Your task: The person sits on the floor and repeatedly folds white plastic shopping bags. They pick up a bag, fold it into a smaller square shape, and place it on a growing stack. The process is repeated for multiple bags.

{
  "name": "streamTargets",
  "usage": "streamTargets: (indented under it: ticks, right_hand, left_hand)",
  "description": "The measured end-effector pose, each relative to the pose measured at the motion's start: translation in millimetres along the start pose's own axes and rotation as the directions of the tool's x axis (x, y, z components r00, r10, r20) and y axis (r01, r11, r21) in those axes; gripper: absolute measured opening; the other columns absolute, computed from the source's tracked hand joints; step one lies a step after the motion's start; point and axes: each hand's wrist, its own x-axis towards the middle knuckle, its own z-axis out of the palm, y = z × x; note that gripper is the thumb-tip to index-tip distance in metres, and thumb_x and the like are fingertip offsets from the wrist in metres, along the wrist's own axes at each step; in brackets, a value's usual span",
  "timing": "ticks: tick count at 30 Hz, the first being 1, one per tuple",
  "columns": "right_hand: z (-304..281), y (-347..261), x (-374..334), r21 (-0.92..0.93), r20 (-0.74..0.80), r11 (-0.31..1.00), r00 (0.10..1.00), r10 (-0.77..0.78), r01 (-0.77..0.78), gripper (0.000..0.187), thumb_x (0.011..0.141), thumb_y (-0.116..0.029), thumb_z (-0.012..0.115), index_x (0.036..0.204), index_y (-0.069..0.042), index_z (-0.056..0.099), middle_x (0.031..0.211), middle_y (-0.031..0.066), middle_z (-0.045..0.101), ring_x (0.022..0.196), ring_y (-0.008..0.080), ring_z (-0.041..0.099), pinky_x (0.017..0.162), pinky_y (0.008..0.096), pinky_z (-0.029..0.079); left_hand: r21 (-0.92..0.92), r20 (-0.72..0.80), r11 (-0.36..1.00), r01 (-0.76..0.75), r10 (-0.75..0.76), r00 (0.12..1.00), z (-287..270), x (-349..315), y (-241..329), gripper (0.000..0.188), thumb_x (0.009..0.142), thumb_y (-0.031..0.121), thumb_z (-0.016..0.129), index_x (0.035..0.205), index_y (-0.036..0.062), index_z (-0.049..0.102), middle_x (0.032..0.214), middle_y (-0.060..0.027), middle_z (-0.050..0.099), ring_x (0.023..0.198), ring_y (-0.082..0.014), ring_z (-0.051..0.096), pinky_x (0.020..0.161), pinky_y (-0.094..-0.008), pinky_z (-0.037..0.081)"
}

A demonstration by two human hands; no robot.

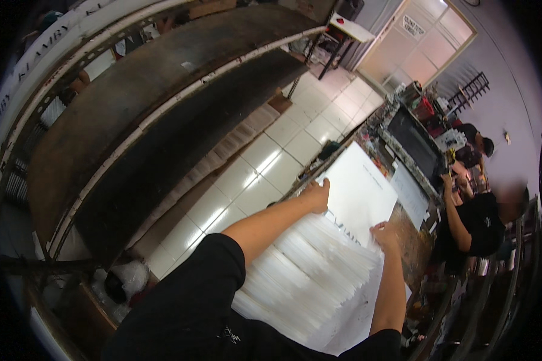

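Observation:
My left hand [314,196] is closed on the left edge of a white printed sheet [360,183], thumb uppermost. My right hand [386,236] pinches the same sheet near its right corner. Dark lettering runs across the sheet, partly between my hands. Whether one sheet or several lie together in my grip, I cannot tell. Right below, close to my body, a tall stack of white sheets [310,262] fans out in layered edges. Both my forearms reach over the sides of that stack.
Dark shelves [180,114] on a metal frame fill the left. A tiled floor [265,156] runs between them and the cluttered worktable [412,231]. There, a dark framed screen [412,141] and a pale printed sheet [408,195] lie beyond my hands. Another person [479,225] works at right.

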Motion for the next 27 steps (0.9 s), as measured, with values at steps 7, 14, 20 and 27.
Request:
streamTargets:
  ticks: [7,14,20,27]
  right_hand:
    - [20.6,23.6,23.5,0.003,-0.012,0.996,0.996,-0.090,0.090,0.027,0.075,-0.023,0.078,0.081,-0.001,0.063,0.070,0.0078,0.064,0.061,0.0179,0.059,0.056,0.0359,0.049]
    - [15.6,29.4,46.9,-0.233,0.140,0.972,0.990,0.012,0.021,0.043,0.071,-0.031,0.077,0.095,0.003,0.068,0.095,0.0226,0.071,0.093,0.0340,0.068,0.083,0.0435,0.052]
    - [-17.5,-6.8,94.1,-0.276,-0.137,0.773,0.773,-0.620,0.571,0.031,0.078,-0.022,0.076,0.093,0.003,0.065,0.094,0.0221,0.064,0.095,0.0381,0.061,0.082,0.0492,0.047]
    - [-38.2,-351.0,-176.6,0.130,-0.015,0.170,0.173,-0.985,0.977,0.036,0.086,-0.004,0.068,0.120,0.002,0.058,0.114,0.0189,0.064,0.105,0.0282,0.064,0.090,0.0348,0.050]
  left_hand:
    - [-0.029,0.006,1.000,-0.003,0.003,1.000,10.0,20.1,-10.2,0.076,0.083,0.012,0.062,0.148,-0.0020,0.026,0.137,-0.0343,0.045,0.123,-0.0439,0.053,0.100,-0.0488,0.047]
    - [-0.034,0.079,0.999,-0.017,0.020,0.997,-8.4,2.8,-10.1,0.081,0.087,0.028,0.059,0.152,-0.0005,0.021,0.143,-0.0318,0.041,0.133,-0.0442,0.043,0.110,-0.0483,0.037]
    - [-0.260,-0.518,0.887,-0.380,0.204,0.831,-110.3,-135.9,-55.9,0.050,0.092,0.028,0.056,0.131,-0.0020,0.051,0.131,-0.0272,0.054,0.121,-0.0374,0.054,0.102,-0.0422,0.043]
    - [0.142,-0.890,0.982,-0.126,0.182,0.419,-275.9,-496.6,-150.2,0.027,0.089,0.023,0.065,0.104,0.0006,0.068,0.103,-0.0182,0.069,0.096,-0.0323,0.067,0.085,-0.0401,0.053]
